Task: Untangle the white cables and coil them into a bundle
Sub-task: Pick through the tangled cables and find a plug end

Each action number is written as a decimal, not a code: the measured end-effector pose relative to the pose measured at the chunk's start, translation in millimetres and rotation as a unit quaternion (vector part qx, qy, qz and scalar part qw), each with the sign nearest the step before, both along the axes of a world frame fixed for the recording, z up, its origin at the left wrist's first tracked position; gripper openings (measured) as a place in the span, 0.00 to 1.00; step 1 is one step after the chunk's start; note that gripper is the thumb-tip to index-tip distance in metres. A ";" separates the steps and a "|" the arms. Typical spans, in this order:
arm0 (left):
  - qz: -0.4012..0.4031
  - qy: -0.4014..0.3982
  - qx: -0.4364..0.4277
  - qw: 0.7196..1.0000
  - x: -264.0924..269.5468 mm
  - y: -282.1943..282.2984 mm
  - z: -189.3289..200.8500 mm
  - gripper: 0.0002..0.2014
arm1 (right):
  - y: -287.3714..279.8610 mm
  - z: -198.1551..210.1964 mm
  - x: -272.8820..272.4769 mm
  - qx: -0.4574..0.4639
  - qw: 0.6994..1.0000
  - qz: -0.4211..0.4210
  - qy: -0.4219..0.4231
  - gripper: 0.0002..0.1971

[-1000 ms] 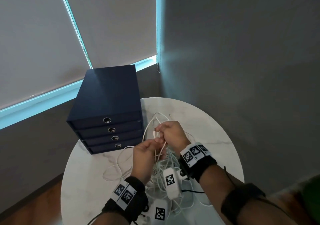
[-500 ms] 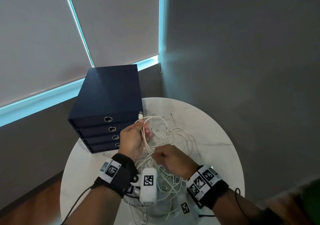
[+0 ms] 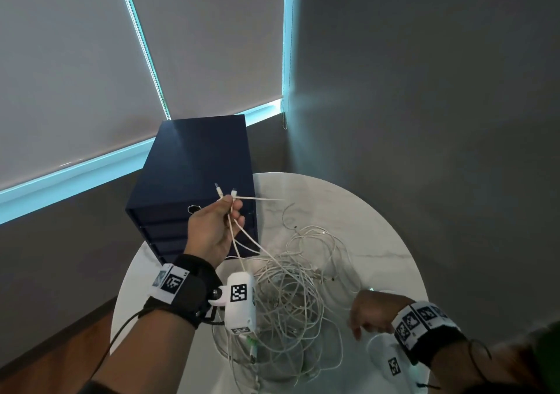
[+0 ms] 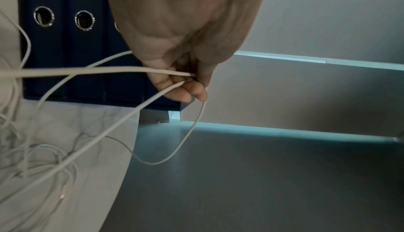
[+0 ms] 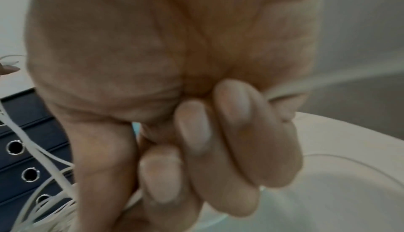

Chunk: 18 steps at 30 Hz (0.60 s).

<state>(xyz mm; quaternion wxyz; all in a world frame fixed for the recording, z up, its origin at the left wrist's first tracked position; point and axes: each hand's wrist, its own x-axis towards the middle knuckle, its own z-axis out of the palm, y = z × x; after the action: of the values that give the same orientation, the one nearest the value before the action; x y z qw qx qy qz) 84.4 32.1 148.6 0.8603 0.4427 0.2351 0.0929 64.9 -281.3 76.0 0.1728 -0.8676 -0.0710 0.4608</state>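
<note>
A tangle of white cables (image 3: 291,296) lies in the middle of the round white marble table (image 3: 378,236). My left hand (image 3: 225,221) is raised in front of the drawer box and pinches several cable ends; two plugs (image 3: 233,193) stick up above the fingers, and strands run down to the pile. In the left wrist view those cables (image 4: 87,70) enter the curled fingers (image 4: 186,95). My right hand (image 3: 363,315) is low at the near right of the pile, fingers curled. The right wrist view shows a blurred white strand (image 5: 328,81) leaving between its fingers (image 5: 240,123).
A dark blue drawer box (image 3: 197,163) with ring pulls stands at the table's back left, right behind my left hand. Grey walls and window blinds (image 3: 75,60) close off the corner. The floor (image 3: 60,357) drops away past the table's left edge.
My left hand has risen up and back with the cable ends, drawing strands out of the pile. My right hand has pulled away to the near right.
</note>
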 end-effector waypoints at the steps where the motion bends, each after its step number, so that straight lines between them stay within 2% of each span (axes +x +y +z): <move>1: 0.000 -0.002 0.011 1.000 -0.9 -4.2 -2.6 0.08 | -2.2 -0.1 3.5 -0.005 1.000 -0.006 -0.011 0.04; 5: 0.012 -0.017 0.034 0.999 -4.9 -6.2 -12.0 0.07 | -19.8 -14.8 23.3 0.046 0.986 -0.050 -0.150 0.10; 10: 0.092 0.023 0.068 0.993 -11.5 26.1 -22.8 0.08 | -67.3 -25.5 43.7 0.042 0.946 -0.188 -0.262 0.13; 12: 0.077 0.046 0.097 0.991 -16.7 30.9 -28.2 0.07 | -80.0 -15.9 50.6 0.010 0.923 -0.236 -0.302 0.12; 16: 0.002 0.068 0.176 0.982 -28.1 17.5 -43.3 0.07 | -82.6 16.9 61.3 -0.053 0.884 -0.321 -0.335 0.33; 18: -0.042 0.080 0.206 0.974 -32.4 5.5 -49.2 0.07 | -78.1 32.4 67.7 -0.032 0.870 -0.342 -0.353 0.37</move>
<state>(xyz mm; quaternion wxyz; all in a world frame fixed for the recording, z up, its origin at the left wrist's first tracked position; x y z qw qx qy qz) 52.0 37.6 99.4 0.7320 0.6258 0.2607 0.0676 132.5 -359.4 108.4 0.2552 -0.9475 0.1891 0.0378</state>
